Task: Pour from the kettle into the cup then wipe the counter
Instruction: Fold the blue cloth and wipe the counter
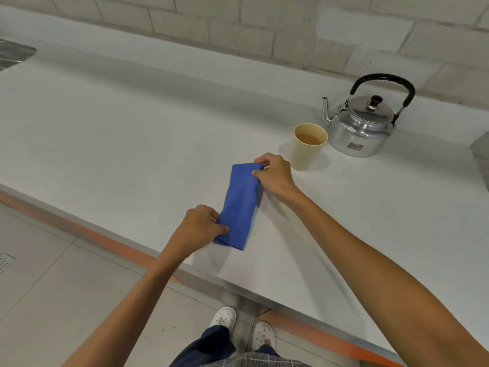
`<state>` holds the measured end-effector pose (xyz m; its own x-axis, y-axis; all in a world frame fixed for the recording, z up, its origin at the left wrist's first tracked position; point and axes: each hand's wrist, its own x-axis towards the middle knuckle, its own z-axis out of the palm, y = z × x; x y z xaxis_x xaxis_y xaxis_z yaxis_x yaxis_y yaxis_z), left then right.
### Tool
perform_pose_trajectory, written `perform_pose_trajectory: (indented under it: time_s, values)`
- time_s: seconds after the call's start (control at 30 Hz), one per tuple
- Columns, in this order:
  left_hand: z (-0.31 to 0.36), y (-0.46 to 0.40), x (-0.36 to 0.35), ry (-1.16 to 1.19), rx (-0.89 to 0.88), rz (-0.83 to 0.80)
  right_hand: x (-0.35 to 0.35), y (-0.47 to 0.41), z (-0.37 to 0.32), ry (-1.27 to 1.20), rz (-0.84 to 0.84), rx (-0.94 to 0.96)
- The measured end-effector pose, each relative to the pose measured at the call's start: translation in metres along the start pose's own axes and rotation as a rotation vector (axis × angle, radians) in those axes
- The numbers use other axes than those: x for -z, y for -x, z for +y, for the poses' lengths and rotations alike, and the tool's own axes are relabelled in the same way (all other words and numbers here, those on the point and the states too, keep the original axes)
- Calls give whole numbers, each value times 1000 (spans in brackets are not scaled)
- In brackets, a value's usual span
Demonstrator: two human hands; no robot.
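A folded blue cloth point(239, 205) lies on the white counter point(132, 133) near its front edge. My left hand point(197, 229) pinches the cloth's near end, and my right hand point(275, 177) pinches its far end. Just right of my right hand stands a beige cup point(308, 152) holding brownish liquid. Behind the cup sits a shiny metal kettle point(362, 125) with a black handle, lid on, spout pointing left.
A metal sink point(13, 54) shows at the far left of the counter. A grey object point(481, 152) is cut off at the right edge. A light brick wall backs the counter. The tiled floor and my white shoes lie below.
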<state>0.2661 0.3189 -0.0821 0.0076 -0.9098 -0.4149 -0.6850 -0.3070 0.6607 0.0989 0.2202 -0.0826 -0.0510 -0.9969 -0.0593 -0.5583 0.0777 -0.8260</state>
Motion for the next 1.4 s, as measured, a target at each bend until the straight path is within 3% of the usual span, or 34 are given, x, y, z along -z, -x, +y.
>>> perform_pose_trajectory:
  time_s: [0.5,0.67,0.83,1.0,1.17,1.4]
  values:
    - [39,12,-53,-107,-174,-192,64,36,55,139,94,-120]
    - [36,3,-46,-172,-259,-53,38,53,54,388,194,13]
    - [32,-23,-32,-313,-424,197,0,62,50,565,107,36]
    - [25,-47,-34,-407,-484,169,-28,67,45,586,145,-19]
    - [10,-53,-45,-379,-532,145,-40,96,47,628,91,129]
    - [1,-50,-50,-390,-571,157,-5,149,72,637,94,142]
